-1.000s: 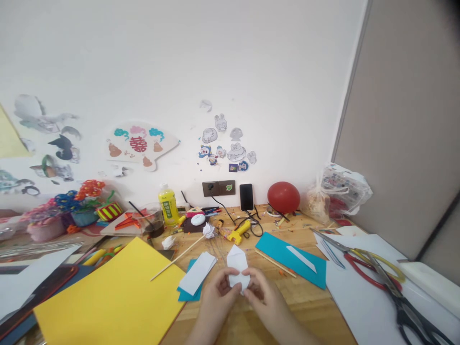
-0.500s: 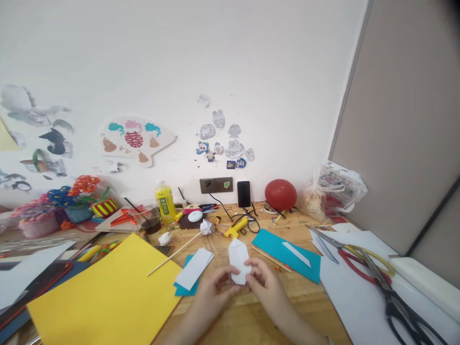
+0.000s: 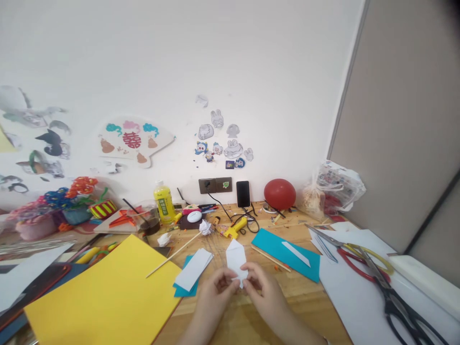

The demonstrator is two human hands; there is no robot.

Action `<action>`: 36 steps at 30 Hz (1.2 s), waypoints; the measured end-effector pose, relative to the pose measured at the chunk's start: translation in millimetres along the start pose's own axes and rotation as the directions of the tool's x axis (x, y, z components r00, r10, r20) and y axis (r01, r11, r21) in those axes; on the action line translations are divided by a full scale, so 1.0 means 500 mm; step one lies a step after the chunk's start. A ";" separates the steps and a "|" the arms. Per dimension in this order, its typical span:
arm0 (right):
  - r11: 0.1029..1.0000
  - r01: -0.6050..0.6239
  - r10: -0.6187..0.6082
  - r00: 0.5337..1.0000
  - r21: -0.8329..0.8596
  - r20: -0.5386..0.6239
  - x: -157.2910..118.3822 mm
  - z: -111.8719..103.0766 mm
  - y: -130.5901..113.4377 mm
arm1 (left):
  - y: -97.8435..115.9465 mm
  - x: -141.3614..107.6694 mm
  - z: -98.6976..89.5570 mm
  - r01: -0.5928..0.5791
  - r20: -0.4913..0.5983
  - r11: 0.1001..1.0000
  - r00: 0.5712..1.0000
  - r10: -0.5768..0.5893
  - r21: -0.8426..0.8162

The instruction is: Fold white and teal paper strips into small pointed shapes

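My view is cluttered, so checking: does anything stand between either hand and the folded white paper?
Nothing visible does. The left hand and the right hand both have fingertips on the lower part of the folded white paper.

Two bare hands nearly meeting at center; left hand [image 3: 218,287] and right hand [image 3: 261,285] mirror each other, thumbs and forefingers pinched in close grip, fingers curled, forearms angled inward from below.
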State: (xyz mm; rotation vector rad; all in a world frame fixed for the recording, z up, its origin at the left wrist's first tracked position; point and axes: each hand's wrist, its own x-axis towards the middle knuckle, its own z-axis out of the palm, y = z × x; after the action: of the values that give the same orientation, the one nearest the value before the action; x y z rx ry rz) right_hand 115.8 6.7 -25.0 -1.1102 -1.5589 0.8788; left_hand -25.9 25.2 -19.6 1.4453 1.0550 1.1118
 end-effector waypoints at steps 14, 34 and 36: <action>0.991 -0.075 0.076 0.997 0.114 -0.007 0.002 0.007 0.000 | -0.009 0.000 0.004 0.024 0.003 0.997 1.000 -0.024 -0.073; 0.995 -0.048 0.049 0.999 0.085 -0.016 0.000 0.014 0.010 | 0.010 0.007 0.000 0.133 -0.026 0.985 0.990 -0.136 -0.106; 0.996 -0.050 0.051 0.999 0.077 -0.013 0.000 0.016 0.014 | 0.003 0.007 -0.001 0.135 -0.029 0.985 0.990 -0.139 -0.106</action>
State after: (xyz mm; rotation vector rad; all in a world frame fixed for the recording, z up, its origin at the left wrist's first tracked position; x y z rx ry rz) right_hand 109.6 8.6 -33.6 -1.1032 -1.4783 0.9542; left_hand -25.4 28.6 -17.8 1.2560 1.0897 1.0812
